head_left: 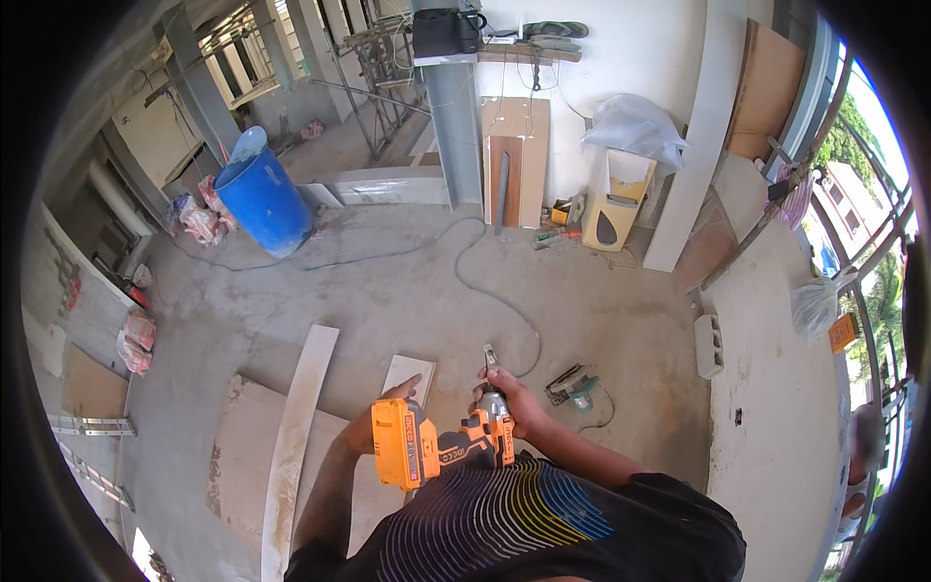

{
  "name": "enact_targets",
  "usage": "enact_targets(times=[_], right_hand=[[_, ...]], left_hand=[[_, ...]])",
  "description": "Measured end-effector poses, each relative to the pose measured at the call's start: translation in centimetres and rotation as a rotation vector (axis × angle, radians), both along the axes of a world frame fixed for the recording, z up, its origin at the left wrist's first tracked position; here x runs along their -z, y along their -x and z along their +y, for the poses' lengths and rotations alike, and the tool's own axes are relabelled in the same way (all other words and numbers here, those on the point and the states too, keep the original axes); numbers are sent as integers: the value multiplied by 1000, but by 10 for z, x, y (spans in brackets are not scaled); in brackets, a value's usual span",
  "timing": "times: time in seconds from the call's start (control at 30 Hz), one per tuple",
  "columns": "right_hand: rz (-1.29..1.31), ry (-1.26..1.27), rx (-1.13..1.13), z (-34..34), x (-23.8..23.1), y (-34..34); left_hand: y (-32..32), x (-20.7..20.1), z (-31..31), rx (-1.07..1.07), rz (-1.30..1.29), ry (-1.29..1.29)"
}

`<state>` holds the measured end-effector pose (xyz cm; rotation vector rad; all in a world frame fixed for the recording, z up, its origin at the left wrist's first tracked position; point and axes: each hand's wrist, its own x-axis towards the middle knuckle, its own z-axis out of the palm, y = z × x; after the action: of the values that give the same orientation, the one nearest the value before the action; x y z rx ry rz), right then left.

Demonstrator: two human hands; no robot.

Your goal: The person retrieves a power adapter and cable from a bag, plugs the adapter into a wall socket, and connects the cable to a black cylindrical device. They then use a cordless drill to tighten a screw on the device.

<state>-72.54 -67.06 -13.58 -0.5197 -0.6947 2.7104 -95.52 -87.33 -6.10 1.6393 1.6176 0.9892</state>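
An orange and black cordless drill [472, 443] lies sideways in front of my chest, its battery to the left and its front end pointing away from me. My right hand [519, 403] is closed around its front, with thumb and fingers at the chuck. A narrow metal piece [490, 356] sticks out past those fingers. Just beyond the battery, my left hand [401, 390] shows a stretched finger; the battery hides most of the palm, so contact with it is unclear. A short white board [412, 371] lies on the floor behind that hand.
A long pale plank [301, 417] crosses a flat sheet [238, 427] on the left floor. To the right lies a teal corded tool [582, 396]. A grey cable [465, 262] winds over the concrete. Farther back stand a blue barrel [262, 199] and a yellow box [618, 199].
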Motion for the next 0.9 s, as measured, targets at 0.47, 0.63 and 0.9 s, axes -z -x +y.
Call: enact_targets(times=[0.47,0.63,0.9], right_hand=[[-5,-197,82,293,-53,261],[-16,-221,125,376,-41,328],[-128,-356,-323,509,94,434]], left_hand=[[206,-11,437,-90,-859,206],[278,-10,524,-68,-895,208],[395,30,659,-325,-957,179]])
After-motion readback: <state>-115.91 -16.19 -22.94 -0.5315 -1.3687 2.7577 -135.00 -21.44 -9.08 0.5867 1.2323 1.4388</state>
